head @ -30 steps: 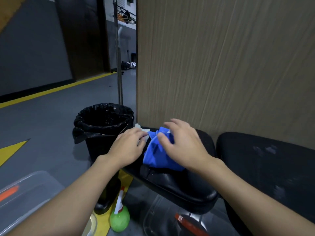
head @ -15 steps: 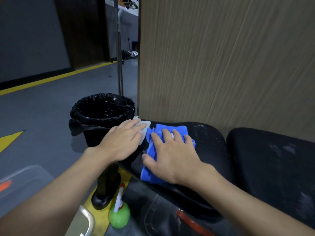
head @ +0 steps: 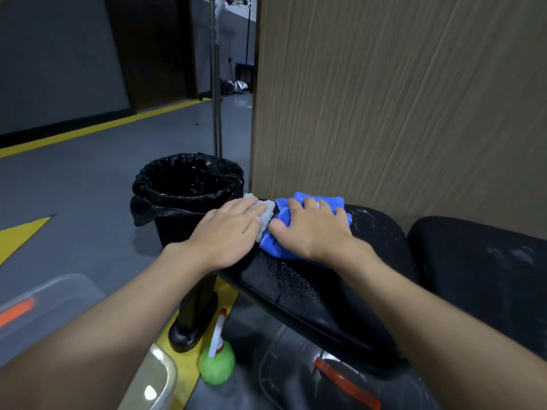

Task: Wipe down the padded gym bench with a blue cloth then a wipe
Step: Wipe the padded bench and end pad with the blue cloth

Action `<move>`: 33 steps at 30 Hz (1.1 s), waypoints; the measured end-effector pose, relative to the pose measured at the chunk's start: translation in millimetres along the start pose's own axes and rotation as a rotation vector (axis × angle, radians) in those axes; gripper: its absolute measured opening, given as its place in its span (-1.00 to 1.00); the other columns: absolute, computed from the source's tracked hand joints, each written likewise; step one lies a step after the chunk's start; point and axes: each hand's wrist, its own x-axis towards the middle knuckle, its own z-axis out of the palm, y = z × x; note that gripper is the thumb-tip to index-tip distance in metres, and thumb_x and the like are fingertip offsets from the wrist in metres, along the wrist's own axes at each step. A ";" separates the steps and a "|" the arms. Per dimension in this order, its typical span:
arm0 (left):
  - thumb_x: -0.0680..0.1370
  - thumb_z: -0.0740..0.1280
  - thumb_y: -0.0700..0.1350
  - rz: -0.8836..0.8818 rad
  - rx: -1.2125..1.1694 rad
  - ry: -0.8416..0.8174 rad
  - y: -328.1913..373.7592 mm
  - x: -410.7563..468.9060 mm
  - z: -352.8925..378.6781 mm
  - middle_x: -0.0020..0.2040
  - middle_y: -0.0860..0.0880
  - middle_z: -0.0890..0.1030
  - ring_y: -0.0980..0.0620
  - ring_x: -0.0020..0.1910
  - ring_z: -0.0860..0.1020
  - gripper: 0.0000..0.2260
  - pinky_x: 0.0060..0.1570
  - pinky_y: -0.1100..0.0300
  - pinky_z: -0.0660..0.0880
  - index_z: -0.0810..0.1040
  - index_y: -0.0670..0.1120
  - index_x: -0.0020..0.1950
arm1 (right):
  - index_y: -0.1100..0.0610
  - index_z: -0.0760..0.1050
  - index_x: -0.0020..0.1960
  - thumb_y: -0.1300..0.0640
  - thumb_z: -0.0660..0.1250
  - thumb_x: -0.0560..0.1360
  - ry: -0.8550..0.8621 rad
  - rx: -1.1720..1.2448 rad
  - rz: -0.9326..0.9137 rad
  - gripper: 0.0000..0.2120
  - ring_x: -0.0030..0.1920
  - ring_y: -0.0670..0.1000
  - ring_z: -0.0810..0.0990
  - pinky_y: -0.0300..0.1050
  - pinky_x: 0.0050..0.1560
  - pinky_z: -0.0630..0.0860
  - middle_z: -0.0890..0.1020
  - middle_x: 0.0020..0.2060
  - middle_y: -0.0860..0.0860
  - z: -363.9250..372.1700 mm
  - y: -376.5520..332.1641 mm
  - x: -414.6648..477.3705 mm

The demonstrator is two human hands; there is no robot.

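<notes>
Wood-grain panel stands right behind the padded gym bench. Its black pad has wet beads on the near part and pale smears on the far right, by the panel. A black-lined bin sits just off the pad's left end.

Right hand: palm down, fingers spread over the blue cloth, pressing it onto the pad's far-left corner. No pinch. The cloth is bunched, not flat.

Left hand: flat, fingers straight, pressing a grey-white wipe at the pad's left edge, touching the cloth.

Green spray bottle is on the floor under the pad's end.

Read: cloth pass under way, wipe staged alongside.

Risks:
- Wipe sits at the very edge. A leftward stroke could push it off into the bin or onto the floor.
- Bunched cloth means a small contact patch, so streaks and missed strips are likely.
- Smears near the panel are easy to skip, with little room for the hand there.
- Both rags down together could muddle the cloth-then-wipe order.
</notes>
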 end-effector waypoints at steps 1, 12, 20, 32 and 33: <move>0.67 -0.07 0.02 -0.002 -0.011 -0.008 0.0 0.2 -0.4 0.57 0.15 0.11 0.16 0.53 0.03 -0.57 0.47 0.06 0.06 0.15 0.13 0.55 | 0.06 0.30 0.43 -0.29 -0.04 0.51 0.026 -0.006 -0.021 -0.36 0.41 0.18 0.26 0.21 0.35 0.15 0.37 0.40 0.10 1.6 -3.3 -12.7; 0.63 0.00 0.00 0.088 -0.050 0.212 2.9 -11.4 -2.9 0.37 0.13 0.45 0.16 0.40 0.30 -0.68 0.43 0.00 0.10 0.48 0.05 0.25 | -0.06 0.04 0.56 -0.37 0.04 0.48 0.036 -0.047 -0.149 -0.25 0.55 0.13 0.03 0.23 0.48 0.00 0.10 0.56 0.05 3.7 -7.3 -77.2; 0.64 -0.05 0.03 0.119 0.031 0.137 0.2 -10.8 0.9 0.45 0.15 0.33 0.20 0.46 0.17 -0.62 0.39 0.05 0.12 0.36 0.06 0.41 | -0.11 0.23 0.51 -0.35 0.06 0.46 -0.063 0.133 0.064 -0.33 0.48 0.09 0.25 0.18 0.42 0.15 0.30 0.49 -0.02 -10.7 25.4 20.0; 0.65 0.03 -0.01 0.125 -0.014 0.162 25.2 -16.7 1.3 0.45 0.14 0.35 0.19 0.47 0.18 -0.63 0.49 -0.01 -0.02 0.38 0.03 0.42 | -0.07 0.23 0.50 -0.34 0.00 0.48 0.048 0.032 -0.075 -0.33 0.49 0.05 0.19 0.14 0.45 0.10 0.30 0.48 0.01 -0.9 21.5 -51.2; 0.65 0.03 0.00 0.122 -0.017 0.160 26.4 -17.3 1.1 0.46 0.14 0.35 0.19 0.47 0.17 -0.63 0.49 -0.01 -0.02 0.39 0.02 0.42 | -0.07 0.20 0.51 -0.37 -0.04 0.45 0.053 0.017 -0.108 -0.29 0.50 0.05 0.16 0.14 0.47 0.08 0.27 0.49 0.00 -0.7 20.9 -67.9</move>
